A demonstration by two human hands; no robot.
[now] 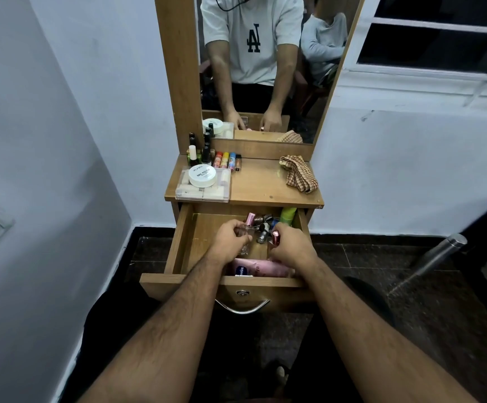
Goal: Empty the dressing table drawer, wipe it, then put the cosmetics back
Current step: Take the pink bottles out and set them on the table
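A dressing table drawer is seen pulled fully out, with both hands reaching into it from the front. A clear glass bottle with a pink cap is held in the curled fingers of the left hand, while a small bottle with a metallic pink cap is pinched by the right hand. The emptying appears only partly done: a cluster of nail polish bottles and a green tube are left at the back right of the drawer, and a pink tube lies along its front, partly hidden under the right wrist.

On the tabletop, a clear plastic box with a white jar on it, dark bottles and a row of coloured sticks are crowded at the left, and a checked cloth lies at the right.

Breakage is judged the main risk. With 2 glass bottles lifted at once, either could slip or be knocked against the crowded polish bottles just beside them, toppling those. The standing bottles on the tabletop could also be tipped if the 2 are set down too near them, and anything that falls past the drawer front would meet hard floor tiles.
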